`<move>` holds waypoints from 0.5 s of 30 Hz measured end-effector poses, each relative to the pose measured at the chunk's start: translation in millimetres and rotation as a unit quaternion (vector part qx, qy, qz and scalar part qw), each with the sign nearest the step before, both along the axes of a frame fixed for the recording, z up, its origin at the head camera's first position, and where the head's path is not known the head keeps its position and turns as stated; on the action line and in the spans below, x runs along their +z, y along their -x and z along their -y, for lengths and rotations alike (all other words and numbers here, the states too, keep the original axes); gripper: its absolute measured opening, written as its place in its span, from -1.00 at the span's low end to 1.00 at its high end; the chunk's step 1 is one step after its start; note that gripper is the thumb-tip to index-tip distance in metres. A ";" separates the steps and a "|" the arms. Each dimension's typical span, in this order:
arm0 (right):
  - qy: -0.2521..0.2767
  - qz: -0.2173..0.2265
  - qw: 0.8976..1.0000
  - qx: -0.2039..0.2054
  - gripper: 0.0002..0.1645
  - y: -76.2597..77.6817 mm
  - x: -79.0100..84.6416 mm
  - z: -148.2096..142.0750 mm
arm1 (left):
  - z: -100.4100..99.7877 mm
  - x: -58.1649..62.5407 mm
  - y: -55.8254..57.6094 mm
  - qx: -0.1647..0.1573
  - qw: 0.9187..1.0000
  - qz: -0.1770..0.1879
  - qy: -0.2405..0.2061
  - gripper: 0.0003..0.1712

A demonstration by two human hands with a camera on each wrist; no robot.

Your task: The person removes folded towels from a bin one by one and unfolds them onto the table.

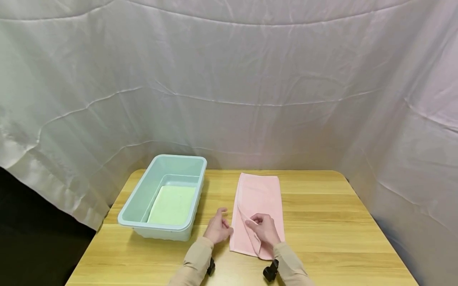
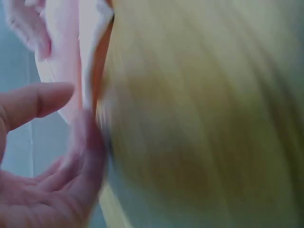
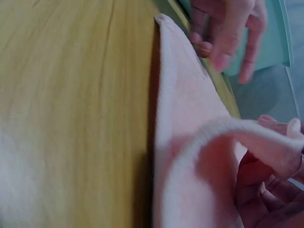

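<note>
A folded pink towel [image 1: 260, 194] lies lengthwise on the table, its near part partly lifted. My right hand [image 1: 264, 228] pinches the raised edge of its top layer; in the right wrist view that edge of the towel [image 3: 190, 95] curves up to the fingers of my right hand [image 3: 266, 190]. Just left of the towel is my left hand [image 1: 218, 228], fingers loosely bent and thumb apart from them. The left wrist view has my left hand [image 2: 52, 185] beside the towel's edge, with nothing visible between its thumb and fingers; whether it touches the cloth I cannot tell.
A pale green plastic basin [image 1: 125, 210] stands on the left of the wooden table [image 1: 332, 226], with a flat light-green piece [image 1: 171, 204] lying in its bottom. Grey-white curtains [image 1: 250, 79] hang around the back and sides.
</note>
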State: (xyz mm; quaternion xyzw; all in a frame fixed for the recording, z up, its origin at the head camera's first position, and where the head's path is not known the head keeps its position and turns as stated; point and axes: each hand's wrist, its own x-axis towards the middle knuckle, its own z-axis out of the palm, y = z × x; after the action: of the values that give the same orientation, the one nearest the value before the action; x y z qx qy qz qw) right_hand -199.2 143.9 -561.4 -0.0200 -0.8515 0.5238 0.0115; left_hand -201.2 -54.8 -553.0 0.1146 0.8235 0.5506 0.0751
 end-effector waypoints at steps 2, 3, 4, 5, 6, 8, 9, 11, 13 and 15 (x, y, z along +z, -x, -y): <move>-0.002 0.005 1.000 -0.003 -0.84 -0.4 1.9 -3.3 | -6.9 -0.3 0.5 -0.009 0.999 -0.047 0.010 -0.22; -0.002 0.009 1.000 -0.005 -0.85 -0.4 3.0 -5.3 | -10.3 -0.4 0.7 -0.022 0.998 -0.056 -0.001 -0.25; -0.002 0.011 1.000 -0.006 -0.85 -0.4 4.5 -7.9 | -13.2 -0.9 0.9 -0.036 0.998 -0.058 -0.015 -0.28; -0.004 0.012 1.000 -0.009 -0.85 -0.3 6.3 -10.6 | -15.5 -2.0 1.1 -0.050 0.997 -0.055 -0.023 -0.29; -0.006 0.013 1.000 -0.011 -0.85 -0.4 8.0 -13.7 | -17.4 -2.8 1.3 -0.063 0.996 -0.051 -0.028 -0.31; -0.010 0.015 1.000 -0.016 -0.85 -0.4 11.7 -21.6 | -19.5 -4.2 1.0 -0.079 0.996 -0.040 -0.024 -0.32; -0.010 0.016 1.000 -0.020 -0.85 -0.5 13.4 -26.6 | -19.7 -4.8 0.7 -0.084 0.996 -0.035 -0.019 -0.33; -0.008 0.023 0.999 -0.028 -0.84 -1.4 16.8 -38.6 | -19.4 -5.6 0.0 -0.091 0.995 -0.030 -0.010 -0.35; 0.004 0.037 0.999 -0.039 -0.82 -1.8 19.4 -52.7 | -18.4 -6.1 0.2 -0.097 0.995 -0.030 -0.008 -0.37; 0.021 0.053 0.997 -0.051 -0.77 -1.5 20.9 -68.1 | -17.3 -6.9 1.3 -0.103 0.994 -0.029 -0.010 -0.38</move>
State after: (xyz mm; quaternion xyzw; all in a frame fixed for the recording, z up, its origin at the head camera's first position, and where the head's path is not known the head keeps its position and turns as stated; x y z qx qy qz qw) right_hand -197.7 212.0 -540.6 -0.0917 -0.8378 0.5381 -0.0072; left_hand -202.5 -37.6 -559.9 0.2154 0.8035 0.5448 0.1058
